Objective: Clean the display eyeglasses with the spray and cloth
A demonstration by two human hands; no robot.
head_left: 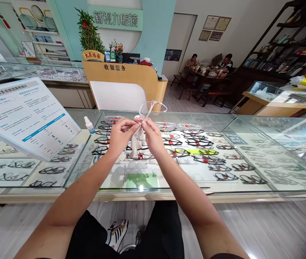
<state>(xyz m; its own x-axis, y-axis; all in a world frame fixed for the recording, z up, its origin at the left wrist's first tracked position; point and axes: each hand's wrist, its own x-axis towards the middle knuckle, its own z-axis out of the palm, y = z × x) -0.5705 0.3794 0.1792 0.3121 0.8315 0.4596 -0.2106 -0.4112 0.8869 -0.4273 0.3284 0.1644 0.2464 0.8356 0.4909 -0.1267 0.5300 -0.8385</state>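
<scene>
Both my hands are raised over a glass display counter point(223, 192). Between them I hold a pair of clear-framed glasses point(153, 108), lenses up and away from me. My left hand point(122, 133) pinches the lower part of the frame with thumb and fingers closed. My right hand point(151, 133) pinches it from the other side, fingers pressed together. The fingertips of the two hands meet near the frame's folded arm. Under the glass lie several rows of spectacle frames point(201, 144).
A small white spray bottle point(89, 125) stands on the counter left of my hands. A tilted information board point(26, 115) sits at the left. A wooden cashier desk point(131, 81) stands behind. Two people sit at a table point(209, 73) at the back right.
</scene>
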